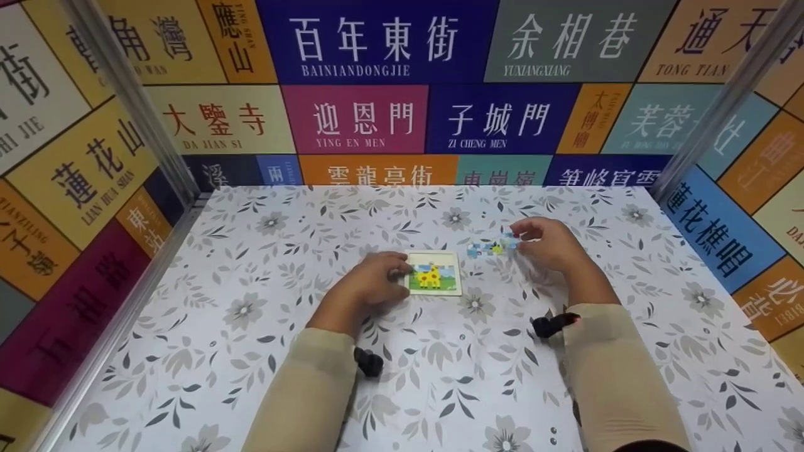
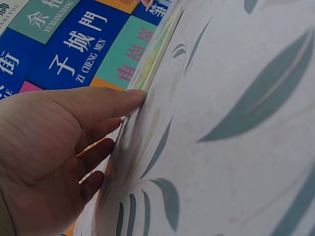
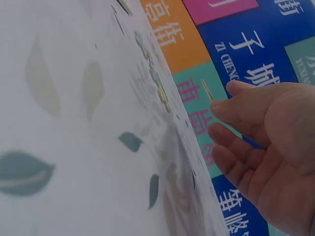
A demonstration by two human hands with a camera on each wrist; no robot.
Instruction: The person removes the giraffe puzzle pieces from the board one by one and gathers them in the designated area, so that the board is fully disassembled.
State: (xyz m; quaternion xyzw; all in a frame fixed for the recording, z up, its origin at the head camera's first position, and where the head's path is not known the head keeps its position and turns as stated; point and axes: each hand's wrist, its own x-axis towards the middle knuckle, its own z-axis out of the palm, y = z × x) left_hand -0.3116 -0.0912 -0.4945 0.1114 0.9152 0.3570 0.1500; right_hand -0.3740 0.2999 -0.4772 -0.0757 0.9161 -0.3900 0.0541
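Note:
A small framed jigsaw puzzle (image 1: pixel 433 276) with a yellow giraffe on green ground and blue sky lies on the table. My left hand (image 1: pixel 377 280) holds its left side, index finger by the upper corner and thumb by the lower one. From the left wrist, the thumb (image 2: pixel 130 99) presses on the near edge of the puzzle frame (image 2: pixel 160 56), seen nearly edge-on. To the right, several loose puzzle pieces (image 1: pixel 483 247) in light blue and yellow lie in a cluster. Just over them, my right hand (image 1: pixel 548 243) pinches a thin puzzle piece (image 3: pixel 207 90) between thumb and forefinger.
A white tablecloth (image 1: pixel 440 376) with grey flowers and leaves covers the table. Panels with large Chinese characters (image 1: pixel 377 44) stand along the back and both sides. A black wrist camera (image 1: pixel 369 362) sits on the left sleeve, another camera (image 1: pixel 550 325) on the right.

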